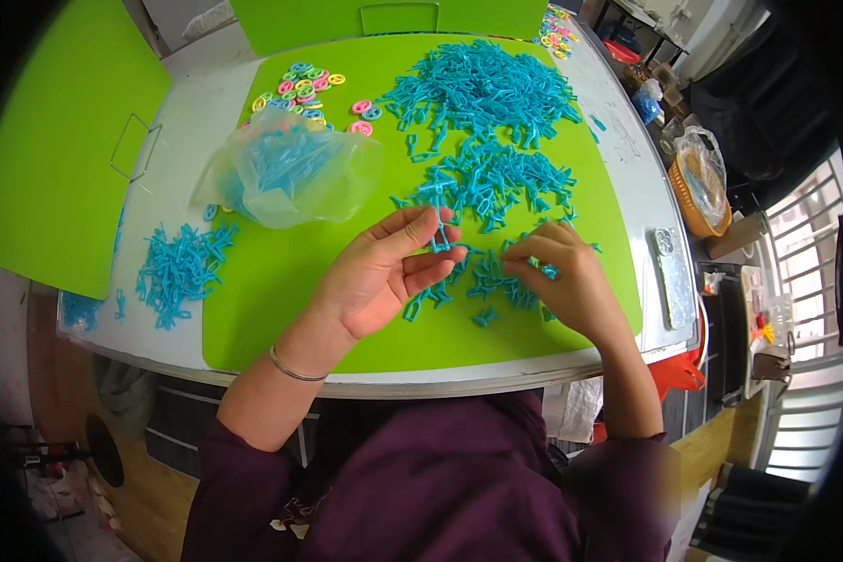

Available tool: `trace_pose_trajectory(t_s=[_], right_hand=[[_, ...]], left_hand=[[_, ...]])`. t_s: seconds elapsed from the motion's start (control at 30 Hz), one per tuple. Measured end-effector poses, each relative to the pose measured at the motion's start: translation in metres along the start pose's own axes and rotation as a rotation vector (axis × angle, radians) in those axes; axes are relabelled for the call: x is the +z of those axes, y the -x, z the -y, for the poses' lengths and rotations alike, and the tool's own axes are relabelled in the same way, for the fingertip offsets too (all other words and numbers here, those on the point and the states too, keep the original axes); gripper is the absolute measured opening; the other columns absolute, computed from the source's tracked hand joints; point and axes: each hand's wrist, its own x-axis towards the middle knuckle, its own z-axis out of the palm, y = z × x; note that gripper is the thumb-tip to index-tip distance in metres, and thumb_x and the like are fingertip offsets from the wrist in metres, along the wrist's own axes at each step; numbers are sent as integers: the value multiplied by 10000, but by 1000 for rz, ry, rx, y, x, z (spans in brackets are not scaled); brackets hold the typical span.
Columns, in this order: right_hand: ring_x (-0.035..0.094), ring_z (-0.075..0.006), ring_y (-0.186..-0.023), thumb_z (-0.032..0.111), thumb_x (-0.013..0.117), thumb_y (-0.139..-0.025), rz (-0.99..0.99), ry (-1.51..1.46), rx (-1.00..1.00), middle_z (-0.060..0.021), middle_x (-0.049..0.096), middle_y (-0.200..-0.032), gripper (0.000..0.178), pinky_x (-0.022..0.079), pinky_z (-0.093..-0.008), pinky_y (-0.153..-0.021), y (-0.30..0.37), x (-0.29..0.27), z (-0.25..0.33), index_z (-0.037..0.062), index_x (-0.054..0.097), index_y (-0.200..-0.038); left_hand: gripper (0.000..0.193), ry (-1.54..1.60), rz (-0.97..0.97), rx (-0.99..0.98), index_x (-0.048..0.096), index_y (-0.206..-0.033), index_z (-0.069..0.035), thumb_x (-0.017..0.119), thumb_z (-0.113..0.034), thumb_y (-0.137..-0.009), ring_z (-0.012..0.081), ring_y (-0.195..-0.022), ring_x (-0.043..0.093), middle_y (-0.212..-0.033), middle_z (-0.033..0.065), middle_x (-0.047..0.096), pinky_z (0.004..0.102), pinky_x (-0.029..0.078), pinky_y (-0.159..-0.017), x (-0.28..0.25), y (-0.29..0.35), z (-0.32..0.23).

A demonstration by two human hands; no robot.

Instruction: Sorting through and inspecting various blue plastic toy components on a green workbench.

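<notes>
My left hand point(375, 272) is raised over the near middle of the green mat point(365, 332), palm turned up. Between its thumb and fingers it grips a small teal plastic part point(442, 234) with a forked, frame-like shape. To the right, my right hand point(571, 281) is low over the near edge of a loose spread of teal parts point(492, 272). Its thumb and forefinger are drawn together in a pinch; teal bits show just under the fingertips, and whether one is held is hidden. Farther back, the teal parts form a middle heap point(506, 183).
A large teal heap point(492, 84) lies at the back. Left of it are pastel plastic rings point(300, 91) and a clear bag point(290, 173) of teal parts. A smaller teal pile point(180, 276) sits on the white table's left. At the right edge lies a phone point(670, 276); beyond stands a basket point(700, 192).
</notes>
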Motion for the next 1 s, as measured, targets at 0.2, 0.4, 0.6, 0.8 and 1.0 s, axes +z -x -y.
trace_pose_trajectory(t_s=[0.2,0.4,0.6,0.8,1.0], right_hand=[[521,-241,-806,126,691,-727,67,138,-37,-68,561,-790,143,438,-336,-709,-6,17,6,77,669,-860],[536,-227,-788,88,662,-744,6,70,-86,-71,587,-805,91,447,-321,-695,-6,18,-1,57,647,-828],[574,-178,-714,76,635,-786,-125,-221,276,-84,628,-804,76,459,-291,-601,-5,13,2,27,627,-844],[560,-190,-711,82,643,-779,-222,127,161,-68,610,-776,70,457,-305,-593,-8,4,-3,41,639,-836],[528,-248,-806,71,654,-733,66,119,-58,-59,567,-808,110,445,-339,-716,-7,12,12,78,670,-842]], left_hand=[[173,-48,-29,12,610,-980,-52,640,-146,-838,206,-853,640,-927,81,637,241,544,-710,1,-2,3],[169,-45,-39,15,614,-979,-48,636,-142,-841,205,-858,640,-930,79,637,237,542,-714,2,-3,6],[182,-55,-49,-4,619,-996,-42,630,-142,-845,204,-878,634,-932,78,637,237,538,-733,3,-3,9],[177,-53,-60,16,619,-994,-41,628,-139,-846,204,-874,634,-938,79,637,239,538,-739,0,-5,8],[173,-49,-42,20,620,-995,-42,625,-133,-848,208,-876,635,-936,78,638,239,538,-744,0,-4,8]])
